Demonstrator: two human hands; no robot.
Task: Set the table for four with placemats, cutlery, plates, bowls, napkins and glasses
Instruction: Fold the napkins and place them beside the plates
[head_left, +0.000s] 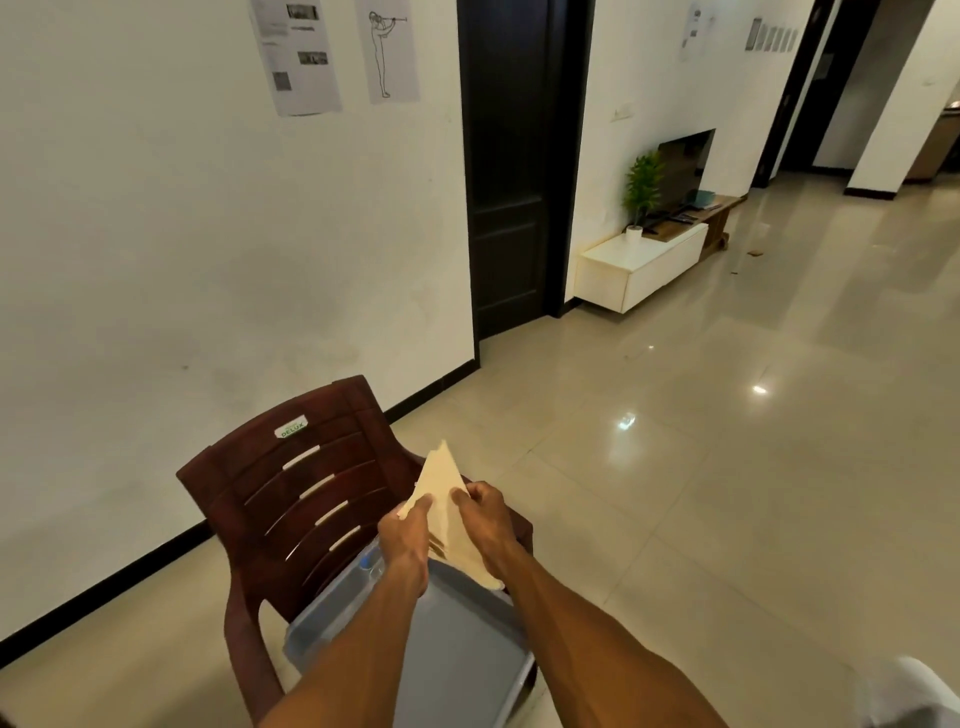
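Cream-coloured and soft-looking, the folded napkin (442, 499) sits between both hands, held up in the air above the grey tray (457, 639). From my end it reads as a rough triangle, its point aimed away from the person toward the chair back, with its lower corner hanging down past the right wrist. I take it for a cloth or paper napkin, though the picture is too soft for me to say which.

I see the left hand (402, 535) pinching the napkin's near left edge, fingers curled shut on it. I see the right hand (485, 519) closed on the right edge, thumb on top. The two hands are close together, almost touching, with the napkin spread between them.

Below them the grey tray lies on the seat of a dark brown plastic chair (306, 493), whose slatted back carries a small label reading DELUX. Something small and bluish sits at the tray's far left corner, just beside the left wrist, and I cannot make it out.

Behind the chair I have a white wall with printed sheets (296, 54) stuck high up. To the right of that stands a dark door (506, 171), then a low white cabinet (641, 267) with a small green plant (643, 189) and a dark screen (683, 163) on it. Glossy pale floor tiles (727, 441) fill the right side.
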